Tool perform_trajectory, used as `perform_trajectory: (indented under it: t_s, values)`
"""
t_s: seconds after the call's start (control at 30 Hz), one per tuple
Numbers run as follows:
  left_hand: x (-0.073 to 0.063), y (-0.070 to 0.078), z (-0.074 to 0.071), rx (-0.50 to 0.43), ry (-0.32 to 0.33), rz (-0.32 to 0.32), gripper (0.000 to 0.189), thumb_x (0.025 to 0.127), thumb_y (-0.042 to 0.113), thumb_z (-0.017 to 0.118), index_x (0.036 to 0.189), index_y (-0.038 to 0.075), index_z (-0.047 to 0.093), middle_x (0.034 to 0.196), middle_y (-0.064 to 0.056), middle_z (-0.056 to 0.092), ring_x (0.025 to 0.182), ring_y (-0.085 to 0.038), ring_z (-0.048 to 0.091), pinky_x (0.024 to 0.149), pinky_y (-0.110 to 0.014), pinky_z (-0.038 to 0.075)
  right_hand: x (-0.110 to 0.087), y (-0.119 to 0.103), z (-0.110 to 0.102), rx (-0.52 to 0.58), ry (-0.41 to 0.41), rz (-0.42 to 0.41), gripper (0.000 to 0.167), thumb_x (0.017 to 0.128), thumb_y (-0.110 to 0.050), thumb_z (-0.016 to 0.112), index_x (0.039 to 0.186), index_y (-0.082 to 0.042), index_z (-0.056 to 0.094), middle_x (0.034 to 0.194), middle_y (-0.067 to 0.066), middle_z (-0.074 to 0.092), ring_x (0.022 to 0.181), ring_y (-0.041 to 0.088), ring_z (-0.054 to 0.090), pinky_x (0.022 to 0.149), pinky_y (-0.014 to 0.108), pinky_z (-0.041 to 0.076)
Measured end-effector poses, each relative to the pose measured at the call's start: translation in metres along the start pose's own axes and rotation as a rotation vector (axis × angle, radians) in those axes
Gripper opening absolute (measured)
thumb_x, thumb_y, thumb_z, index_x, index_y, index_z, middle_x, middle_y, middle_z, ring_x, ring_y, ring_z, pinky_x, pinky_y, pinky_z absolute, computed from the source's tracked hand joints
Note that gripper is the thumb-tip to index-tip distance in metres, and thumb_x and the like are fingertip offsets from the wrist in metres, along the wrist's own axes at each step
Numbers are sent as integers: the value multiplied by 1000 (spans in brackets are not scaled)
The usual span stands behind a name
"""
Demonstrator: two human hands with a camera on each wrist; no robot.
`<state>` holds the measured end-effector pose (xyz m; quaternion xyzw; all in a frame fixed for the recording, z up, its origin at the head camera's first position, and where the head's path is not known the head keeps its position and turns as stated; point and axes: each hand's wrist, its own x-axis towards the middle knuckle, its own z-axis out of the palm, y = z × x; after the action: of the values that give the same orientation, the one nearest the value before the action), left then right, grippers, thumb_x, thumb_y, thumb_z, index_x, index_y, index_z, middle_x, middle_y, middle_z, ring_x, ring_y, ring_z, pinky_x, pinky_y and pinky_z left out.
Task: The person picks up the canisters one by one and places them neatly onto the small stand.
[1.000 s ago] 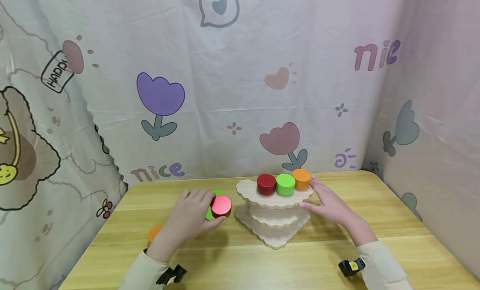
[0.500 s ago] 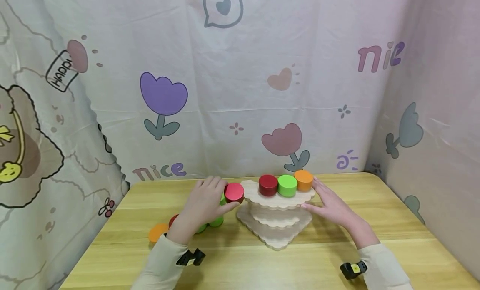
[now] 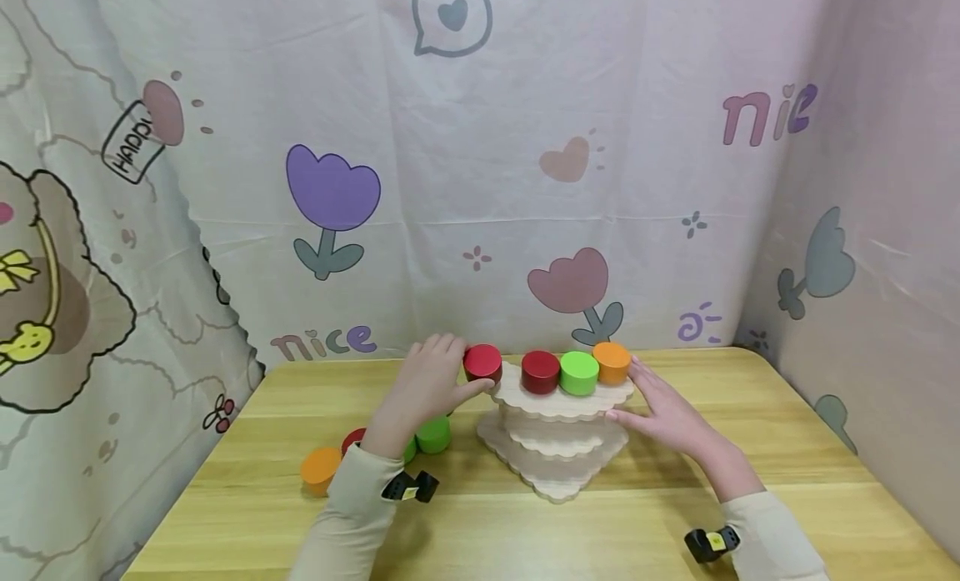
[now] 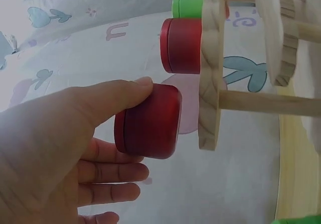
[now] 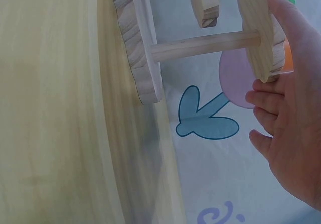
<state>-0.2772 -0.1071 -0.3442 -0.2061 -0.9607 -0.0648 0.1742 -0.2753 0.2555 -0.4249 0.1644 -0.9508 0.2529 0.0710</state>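
My left hand (image 3: 427,384) pinches a red cylinder block (image 3: 482,364) between thumb and fingers. In the left wrist view this held block (image 4: 153,121) is tilted slightly, with a gap between it and the top board. A tiered wooden stand (image 3: 557,406) with scalloped boards joined by dowels stands to its right. On its top board sit a second red block (image 3: 540,373), a light green block (image 3: 579,373) and an orange block (image 3: 612,363) in a row. My right hand (image 3: 666,408) holds the board's right corner between thumb and fingers, as the right wrist view shows.
Left of the stand, on the wooden table (image 3: 495,539), lie an orange block (image 3: 320,470), a partly hidden red block (image 3: 352,439) and green blocks (image 3: 432,434) behind the left forearm. A patterned cloth (image 3: 450,189) hangs behind the table.
My left hand has carried the red block up and rightward from the green blocks to beside the stand's top board. The right hand keeps its place at the corner.
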Motion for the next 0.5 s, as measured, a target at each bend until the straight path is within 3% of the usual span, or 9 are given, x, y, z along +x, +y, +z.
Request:
perform_trajectory:
  t_s: [0.5]
  values:
    - [20, 9, 11, -82, -65, -36, 56, 83, 58, 67, 110, 10, 58, 104, -4, 60, 101, -23, 54, 87, -42, 45, -2, -1, -2, -6, -1, -2, 95, 87, -57, 62, 150, 5, 26, 159, 27, 16, 145, 48, 20, 113, 64, 20]
